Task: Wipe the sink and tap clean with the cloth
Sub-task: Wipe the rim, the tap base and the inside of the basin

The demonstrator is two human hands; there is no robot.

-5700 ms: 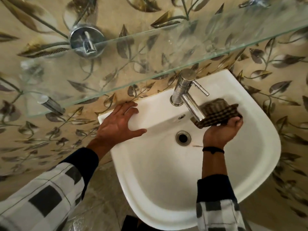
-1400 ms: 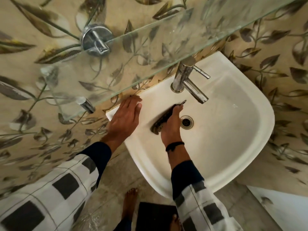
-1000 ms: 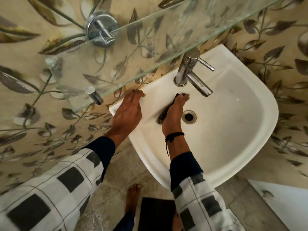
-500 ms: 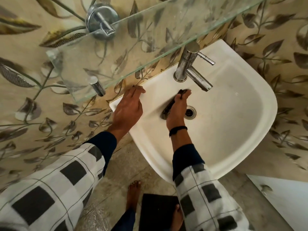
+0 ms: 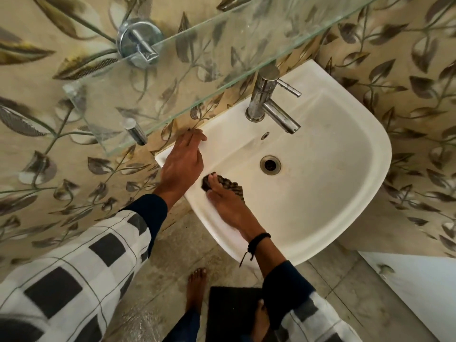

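- One white sink [image 5: 320,193] hangs on a wall of leaf-patterned tiles. In its basin are two openings, the round drain [image 5: 270,164] and a small overflow hole [image 5: 265,135] above it.
- One chrome tap [image 5: 264,97] stands upright at the back rim. It has one spout slanting over the basin and one thin lever sticking out to the side.
- One dark checked cloth [image 5: 233,187] lies bunched against the inner left slope of the basin, left of the drain and well apart from the tap.
- The right hand [image 5: 227,203] lies on top of the cloth, fingers laid fairly straight and close together, pressing it flat against the porcelain. Cloth shows past the fingertips and along the far side of the hand.
- One black band [image 5: 257,240] circles the right wrist, with a loose end hanging.
- The left hand [image 5: 183,159] rests on the sink's back left corner, fingers straight and side by side, their tips at the seam where rim meets wall. It holds nothing.
- One glass shelf [image 5: 222,58] runs slantwise above the sink, carried by two chrome brackets [image 5: 138,41] [image 5: 135,133].
- Two bare feet show below. The left foot [image 5: 196,287] is on the floor tiles and the right foot [image 5: 261,314] is on one dark mat [image 5: 232,312].
- Both sleeves are white with dark checks and dark cuffs.
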